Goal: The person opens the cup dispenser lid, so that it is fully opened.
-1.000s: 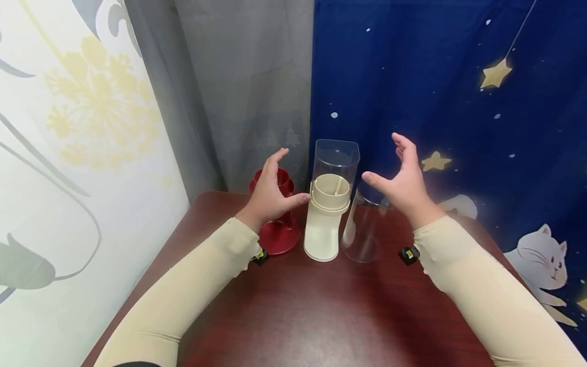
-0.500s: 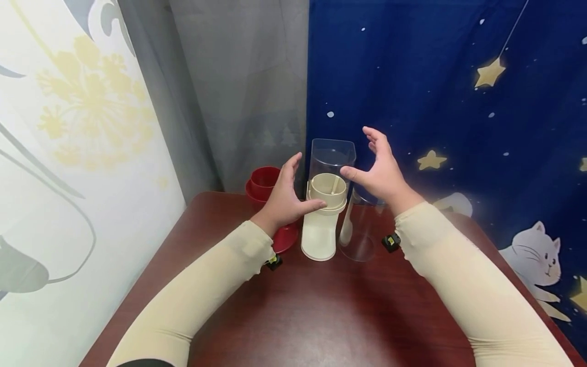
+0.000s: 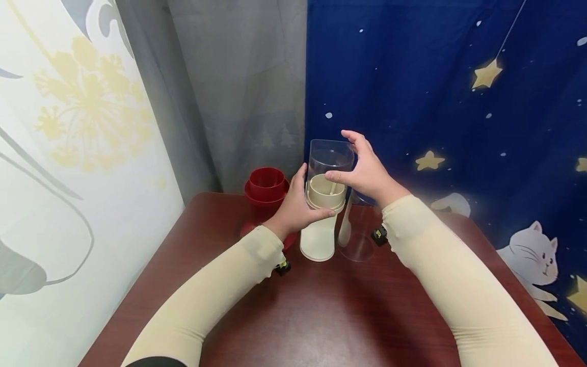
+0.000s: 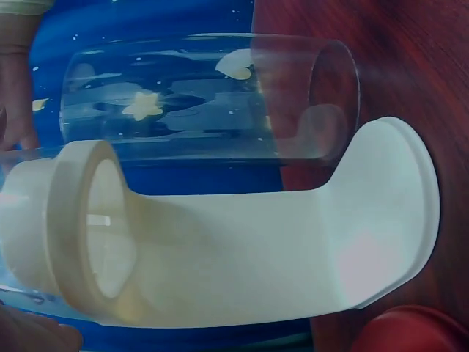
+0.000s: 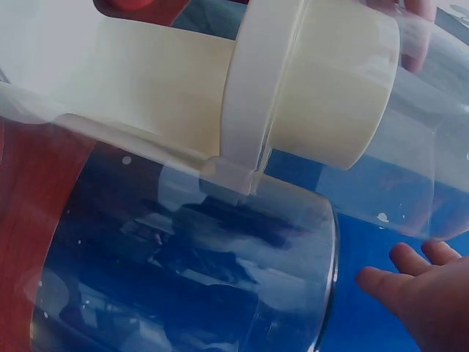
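Closing in, the left hand [image 3: 299,208] and right hand [image 3: 368,172], each grip loose and empty, now bracketed the cream round-collared plastic stand [image 3: 317,240] and its clear plastic container [image 3: 326,154], upright on the reddish-brown desk [image 3: 321,316], seemingly within grasp.

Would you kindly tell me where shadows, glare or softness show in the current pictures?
Head view: a dark shadow on the table beside the right sleeve, plus a pale sheen; left wrist view: a washed-out patch on the stand, toward the picture's right; right wrist view: streaky reflections on the clear cylinder; both wrist views look softer than the head view.
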Tool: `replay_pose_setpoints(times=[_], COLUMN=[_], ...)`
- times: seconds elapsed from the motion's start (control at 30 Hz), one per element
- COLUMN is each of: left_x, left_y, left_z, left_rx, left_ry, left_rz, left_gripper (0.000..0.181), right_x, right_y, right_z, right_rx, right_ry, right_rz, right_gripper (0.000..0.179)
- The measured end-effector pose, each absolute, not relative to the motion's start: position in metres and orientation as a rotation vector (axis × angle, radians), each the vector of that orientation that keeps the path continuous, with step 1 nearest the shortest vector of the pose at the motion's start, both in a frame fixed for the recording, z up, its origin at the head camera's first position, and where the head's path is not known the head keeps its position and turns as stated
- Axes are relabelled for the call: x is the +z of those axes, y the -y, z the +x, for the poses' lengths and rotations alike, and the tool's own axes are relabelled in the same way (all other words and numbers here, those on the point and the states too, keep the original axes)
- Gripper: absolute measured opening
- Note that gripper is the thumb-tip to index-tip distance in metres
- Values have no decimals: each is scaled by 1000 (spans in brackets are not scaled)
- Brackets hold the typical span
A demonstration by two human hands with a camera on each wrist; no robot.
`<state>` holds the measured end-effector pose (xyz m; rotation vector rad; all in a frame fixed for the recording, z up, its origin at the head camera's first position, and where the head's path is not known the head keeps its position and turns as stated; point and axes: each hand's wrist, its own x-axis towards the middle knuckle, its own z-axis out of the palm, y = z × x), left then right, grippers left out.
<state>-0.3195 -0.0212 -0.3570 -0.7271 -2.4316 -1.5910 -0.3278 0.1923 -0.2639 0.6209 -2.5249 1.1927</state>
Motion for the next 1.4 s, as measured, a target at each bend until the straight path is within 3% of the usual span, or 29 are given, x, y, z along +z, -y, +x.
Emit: replay_pose_setpoints(times=[0.63, 1.1, 1.4], left_x=[-382, -388, -389], left_y=[8, 9, 8], left_z=[-339, -349, -353], left_rx=[-1565, -1704, -1689], left_ry=[2474, 2446, 2466], left_rz=[-581, -652, -673], left_gripper=[141, 147, 145], right_x=[-269, -274, -280], right_y=[-186, -182, -181], right_z=[-337, -339, -340], right_rx=[1357, 1497, 1526], right_ry=[2542, 2470, 2406], right_rz=[600, 603, 602], right_gripper=[107, 106, 84])
